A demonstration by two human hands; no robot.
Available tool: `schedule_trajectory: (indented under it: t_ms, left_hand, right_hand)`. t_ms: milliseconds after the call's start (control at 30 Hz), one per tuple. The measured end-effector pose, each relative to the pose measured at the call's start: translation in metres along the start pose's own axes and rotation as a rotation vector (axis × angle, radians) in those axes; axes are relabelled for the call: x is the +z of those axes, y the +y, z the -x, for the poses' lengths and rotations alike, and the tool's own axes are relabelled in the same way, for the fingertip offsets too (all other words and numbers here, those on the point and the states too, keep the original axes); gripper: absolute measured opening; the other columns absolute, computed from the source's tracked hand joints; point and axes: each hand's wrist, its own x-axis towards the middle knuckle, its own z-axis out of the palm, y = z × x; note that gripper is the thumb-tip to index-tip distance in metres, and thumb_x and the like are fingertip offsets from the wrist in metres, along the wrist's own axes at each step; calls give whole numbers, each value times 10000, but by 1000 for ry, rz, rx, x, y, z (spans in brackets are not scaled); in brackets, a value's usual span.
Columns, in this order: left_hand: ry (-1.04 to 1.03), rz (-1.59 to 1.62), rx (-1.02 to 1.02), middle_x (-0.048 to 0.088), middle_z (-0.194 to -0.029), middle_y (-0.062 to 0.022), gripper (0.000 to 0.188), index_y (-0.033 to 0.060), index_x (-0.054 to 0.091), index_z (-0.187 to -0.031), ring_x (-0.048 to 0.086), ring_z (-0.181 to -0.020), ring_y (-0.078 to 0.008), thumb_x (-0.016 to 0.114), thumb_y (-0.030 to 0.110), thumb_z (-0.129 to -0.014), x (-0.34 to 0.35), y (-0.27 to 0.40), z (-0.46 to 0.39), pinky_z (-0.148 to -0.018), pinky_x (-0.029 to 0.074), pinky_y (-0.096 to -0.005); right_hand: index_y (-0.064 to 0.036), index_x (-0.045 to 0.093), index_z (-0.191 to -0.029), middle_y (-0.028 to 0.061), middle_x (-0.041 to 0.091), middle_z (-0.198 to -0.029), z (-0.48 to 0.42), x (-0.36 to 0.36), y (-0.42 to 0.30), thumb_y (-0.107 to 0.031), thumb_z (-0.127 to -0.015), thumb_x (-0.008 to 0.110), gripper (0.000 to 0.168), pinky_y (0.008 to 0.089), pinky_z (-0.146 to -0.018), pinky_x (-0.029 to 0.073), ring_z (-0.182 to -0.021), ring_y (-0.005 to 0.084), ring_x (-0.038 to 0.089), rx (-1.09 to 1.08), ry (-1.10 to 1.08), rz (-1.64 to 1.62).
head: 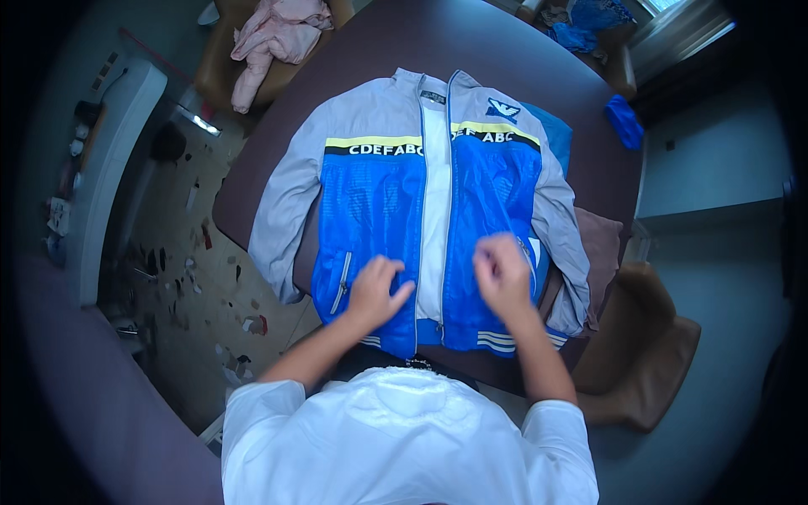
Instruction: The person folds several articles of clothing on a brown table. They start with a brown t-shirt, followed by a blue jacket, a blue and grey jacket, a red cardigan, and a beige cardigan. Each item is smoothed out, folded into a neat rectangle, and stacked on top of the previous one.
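Observation:
A blue and grey zip jacket [372, 202] with a yellow and black lettered band lies front up on a dark table [360, 38]. Its collar points away from me, its front is unzipped, and the white lining shows between the halves. My left hand [379, 290] is over the lower left front near the zip pocket, fingers apart, holding nothing. Over the lower right front is my right hand [504, 268], fingers curled and blurred; whether it pinches the fabric I cannot tell. The grey sleeves spread out at both sides.
Teal cloth [558, 136] and brownish cloth [600, 246] lie partly under the jacket's right side. A blue item [623, 122] sits at the table's right edge. Brown chairs [656, 366] stand around, one bearing pink clothing [284, 38]. Scraps [255, 325] litter the floor at left.

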Motion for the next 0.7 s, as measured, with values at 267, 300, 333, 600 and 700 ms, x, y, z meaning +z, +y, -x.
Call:
schedule_trajectory:
  t_ms: [267,300,333,600,700]
  left_hand:
    - [2,-359,-53,468,-770,-104,376,40,496,-861,517,-715,-261,670,256,-608,45,14,60,-562,428,-350]
    - [12,-388,-48,461,-765,-104,373,40,494,-849,514,-709,-259,668,259,-602,45,14,57,-553,426,-350]
    - [20,-398,-53,453,-765,-106,348,42,491,-801,508,-705,-266,664,273,-608,47,15,54,-546,423,-355]
    - [37,-399,-145,458,-782,-113,266,28,500,-650,507,-741,-275,661,237,-612,60,15,47,-590,435,-359]
    - [84,-9,-211,477,-832,-117,209,18,514,-667,508,-786,-267,650,174,-636,55,14,45,-646,428,-344]
  right_hand:
    - [-7,493,-930,127,500,-838,119,45,-16,-273,-610,708,468,313,-491,466,-659,246,578,106,-287,491]
    - [-21,494,-892,114,503,-805,117,51,-15,-275,-614,703,430,302,-471,467,-640,228,579,108,-300,570]
    - [-35,495,-853,101,506,-772,117,57,-13,-277,-617,698,394,290,-450,468,-622,210,580,112,-306,651]
    - [-83,454,-775,53,528,-678,119,64,-3,-308,-641,699,359,276,-403,464,-585,185,582,76,-273,710]
    - [-81,446,-767,57,503,-655,122,70,-1,-246,-684,647,272,311,-423,468,-566,203,577,87,-261,735]
